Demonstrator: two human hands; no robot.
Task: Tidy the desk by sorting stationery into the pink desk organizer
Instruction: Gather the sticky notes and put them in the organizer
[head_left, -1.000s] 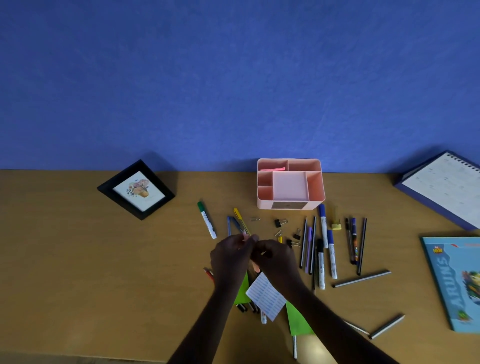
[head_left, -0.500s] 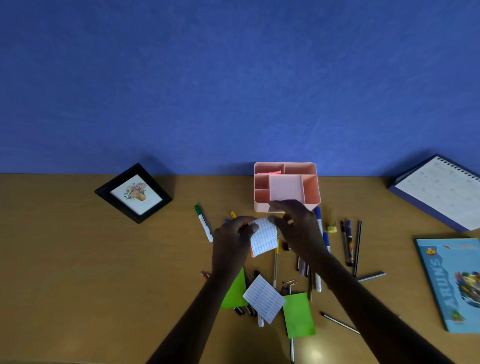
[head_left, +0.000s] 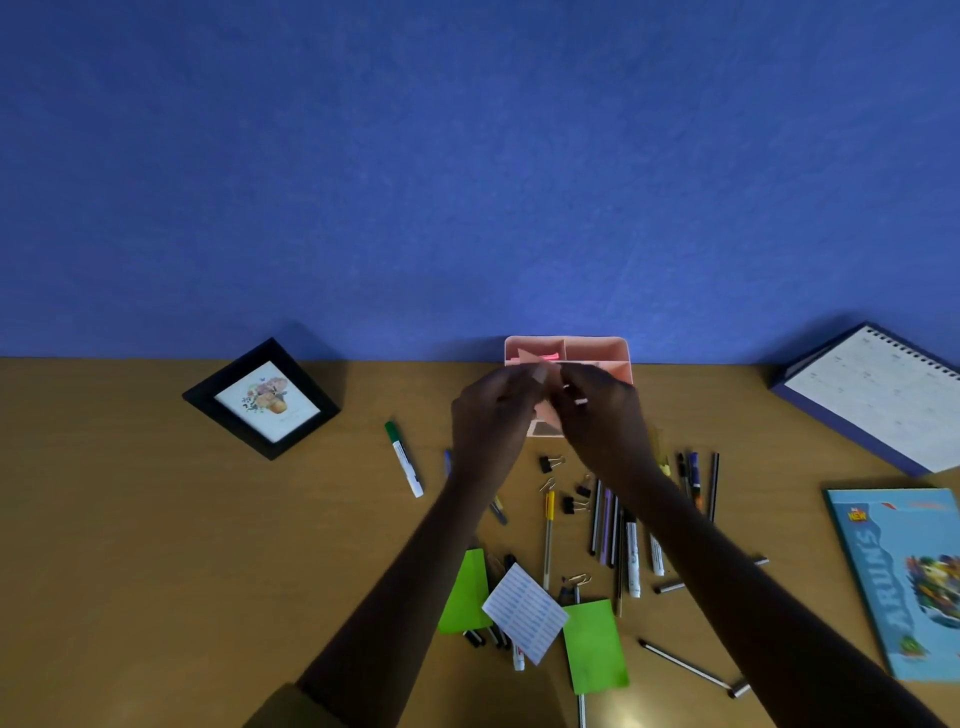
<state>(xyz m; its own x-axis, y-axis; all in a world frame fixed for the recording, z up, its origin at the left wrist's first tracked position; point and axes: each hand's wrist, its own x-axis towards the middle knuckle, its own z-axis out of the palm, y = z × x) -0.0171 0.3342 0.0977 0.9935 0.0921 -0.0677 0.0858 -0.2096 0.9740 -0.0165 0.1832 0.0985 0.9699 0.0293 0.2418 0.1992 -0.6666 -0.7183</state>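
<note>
Stationery (head_left: 607, 525) is mostly unsorted. It lies strewn over the near half of the counter (head_left: 156, 545), while the pink organizer (head_left: 597, 348) stands at the back edge against the blue wall. The only contents I can make out are some pink strips (head_left: 540, 357) in its rear left compartment.

Both hands are raised over the organizer's front. The left hand (head_left: 493, 415) and right hand (head_left: 602, 421) have their fingers curled and meeting, pinching a small pale slip of paper (head_left: 540, 371) between them. Blur hides what is on it and which compartment it is bound for. I judge this one item is about to go in, so the task is at an early stage.

Left to sort:
- a green-capped marker (head_left: 404, 460) off to the left
- black binder clips (head_left: 550, 462) just in front of the organizer
- a yellow pen (head_left: 548, 535)
- white markers (head_left: 632, 561) among dark pens beside the right forearm
- two green note pads (head_left: 595, 644), with a white label sheet (head_left: 524, 610) between and partly over them
- paper clips (head_left: 579, 578)
- grey pencils (head_left: 680, 661) nearest the person

A picture frame (head_left: 262, 397), a calendar (head_left: 883, 395) and a blue book (head_left: 904, 582) sit well apart at the sides and do not look like organizer items.
</note>
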